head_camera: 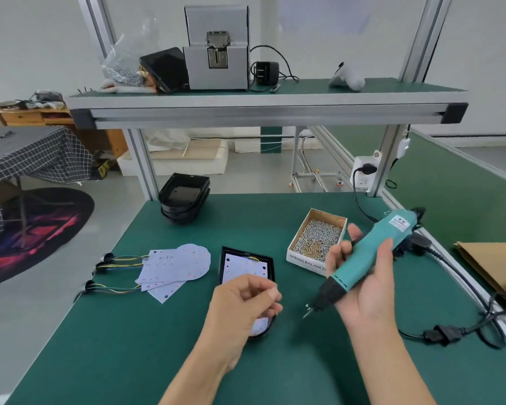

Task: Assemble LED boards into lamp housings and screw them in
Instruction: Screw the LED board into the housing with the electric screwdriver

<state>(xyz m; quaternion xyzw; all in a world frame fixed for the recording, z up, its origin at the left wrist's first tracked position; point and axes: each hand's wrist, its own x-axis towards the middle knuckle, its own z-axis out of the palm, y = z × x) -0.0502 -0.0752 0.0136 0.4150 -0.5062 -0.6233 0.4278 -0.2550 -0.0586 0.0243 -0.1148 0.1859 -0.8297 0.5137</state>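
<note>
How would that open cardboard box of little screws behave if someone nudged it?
The screw box sits flat and low on the green mat, so it would probably slide rather than tip. It looks well filled, so likely heavy for its size. Being lidless, a sharp shove might spill screws.

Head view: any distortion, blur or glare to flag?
Head view: wide-angle bowing, the shelf rail curves and the posts lean; left hand has smeared fingertips, motion blur; right hand and screwdriver are fairly sharp; lighting is soft and even, shadows faint, no hard glare on the mat.
</note>
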